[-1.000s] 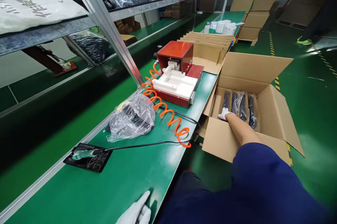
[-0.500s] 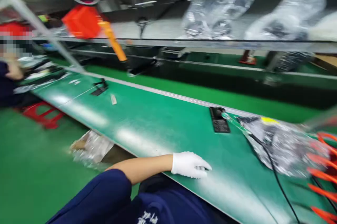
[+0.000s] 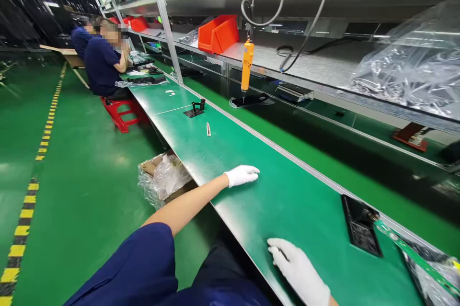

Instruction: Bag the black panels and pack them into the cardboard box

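Note:
My left hand point(image 3: 241, 175), in a white glove, lies flat on the green bench top point(image 3: 223, 153) with its fingers stretched out and nothing in it. My right hand point(image 3: 296, 270), also gloved, rests palm down near the bench's front edge, fingers apart and holding nothing. A black tray point(image 3: 360, 226) lies on the bench to the right of my right hand, with a green circuit strip point(image 3: 413, 258) sticking out beside it. A small white part point(image 3: 208, 129) and a black bracket point(image 3: 195, 109) lie farther along the bench, beyond my left hand.
A carton lined with clear plastic point(image 3: 161, 181) stands on the floor under the bench edge. An orange electric screwdriver point(image 3: 247, 65) hangs above the belt. Red bins point(image 3: 217, 34) and plastic bags point(image 3: 413, 69) sit on the shelf. Other people point(image 3: 102, 59) sit at the far end by a red stool point(image 3: 122, 109).
My view has swung left, from the carton of bagged parts to along the bench. My right hand left the carton and now rests on the bench; my left hand slid further forward.

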A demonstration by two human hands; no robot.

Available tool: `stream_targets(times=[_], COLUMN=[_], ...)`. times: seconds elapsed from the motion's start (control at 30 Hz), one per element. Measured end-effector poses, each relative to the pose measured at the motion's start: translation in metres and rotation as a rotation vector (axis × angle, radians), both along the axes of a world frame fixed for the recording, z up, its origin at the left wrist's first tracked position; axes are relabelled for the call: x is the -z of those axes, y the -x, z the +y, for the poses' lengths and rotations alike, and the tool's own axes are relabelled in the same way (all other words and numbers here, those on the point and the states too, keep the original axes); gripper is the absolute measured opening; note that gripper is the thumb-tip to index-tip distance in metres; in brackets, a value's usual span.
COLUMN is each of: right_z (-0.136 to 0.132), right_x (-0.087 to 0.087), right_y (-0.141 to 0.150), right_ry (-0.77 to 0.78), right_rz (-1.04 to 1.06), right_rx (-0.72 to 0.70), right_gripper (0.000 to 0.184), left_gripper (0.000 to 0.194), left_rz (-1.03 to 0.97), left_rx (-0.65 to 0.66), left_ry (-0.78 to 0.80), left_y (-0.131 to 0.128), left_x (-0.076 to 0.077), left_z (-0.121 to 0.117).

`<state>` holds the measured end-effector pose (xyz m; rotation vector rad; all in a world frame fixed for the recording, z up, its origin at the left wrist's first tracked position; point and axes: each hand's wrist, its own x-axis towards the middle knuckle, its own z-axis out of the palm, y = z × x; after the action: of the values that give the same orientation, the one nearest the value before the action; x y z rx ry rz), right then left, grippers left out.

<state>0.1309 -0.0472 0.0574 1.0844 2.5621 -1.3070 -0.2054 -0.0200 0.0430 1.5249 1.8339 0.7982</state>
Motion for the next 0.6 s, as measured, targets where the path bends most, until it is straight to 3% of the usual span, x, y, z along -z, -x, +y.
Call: stream_targets(times=[0.2, 0.37, 0.47, 0.6], right_z=[0.044, 0.084, 0.099, 0.106], right_x=[0.018, 0.022, 0.018, 0.017], right_y=[0.114, 0.185, 0.211, 0.217], right_ry=[-0.186, -0.041, 0.011, 0.086], right_rz=[0.129, 0.197, 0.219, 0.191], right_rx=[-0.092, 0.011, 0.060, 0.101], right_gripper=[0.059, 0.052, 0.051, 0.047], left_gripper=[0.046, 0.047, 0.045, 0.044], left_rz=[0.302, 0.511, 0.581, 0.650], left_rx=[-0.375, -0.522, -0.583, -0.680], left_ry=[-0.064, -0.095, -0.091, -0.052], left_y=[0.107, 0.167, 0.205, 0.260], left_x=[0.001, -0.001, -0.003, -0.003], left_z=[0.059, 0.123, 0.164, 0.222])
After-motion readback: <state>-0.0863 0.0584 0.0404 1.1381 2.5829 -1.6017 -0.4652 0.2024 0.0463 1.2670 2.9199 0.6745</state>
